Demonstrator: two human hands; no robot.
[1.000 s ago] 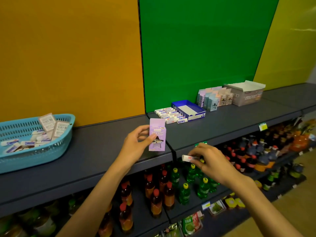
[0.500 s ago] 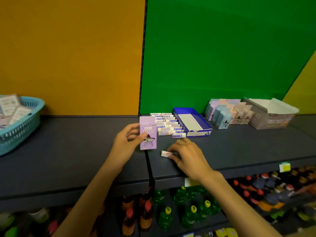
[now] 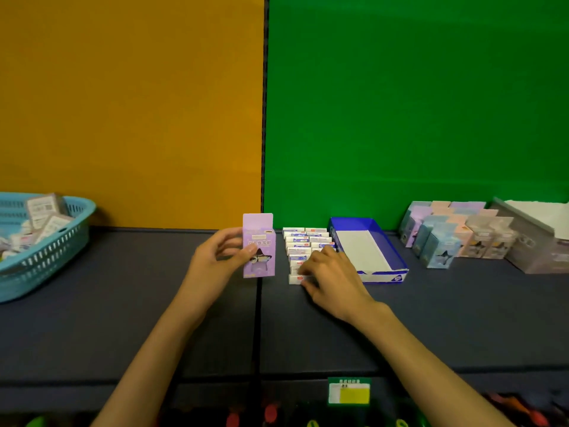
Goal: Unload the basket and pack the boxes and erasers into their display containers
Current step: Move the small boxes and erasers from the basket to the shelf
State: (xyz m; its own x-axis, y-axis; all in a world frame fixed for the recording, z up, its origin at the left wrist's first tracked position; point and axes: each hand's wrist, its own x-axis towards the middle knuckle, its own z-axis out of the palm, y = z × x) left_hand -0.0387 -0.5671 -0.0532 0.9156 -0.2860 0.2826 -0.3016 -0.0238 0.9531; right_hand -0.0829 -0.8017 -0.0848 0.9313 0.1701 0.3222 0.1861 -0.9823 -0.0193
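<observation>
Purple box (image 3: 258,245) upright, held off shelf; white erasers (image 3: 303,241) rowed beside empty blue display tray (image 3: 397,260); pastel boxes (image 3: 443,234) standing right; teal basket (image 3: 52,254) left, part-full.

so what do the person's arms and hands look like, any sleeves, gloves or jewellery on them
Both forearms are bare up to the frame's bottom edge: no sleeve shows. The left hand and right hand wear no gloves, and no ring, watch or bracelet is visible on the fingers or wrists. Nails look short and unpainted, though they are small in this view.

1 basket (image 3: 46,260), 1 blue tray (image 3: 397,263), 2 hands.
</observation>
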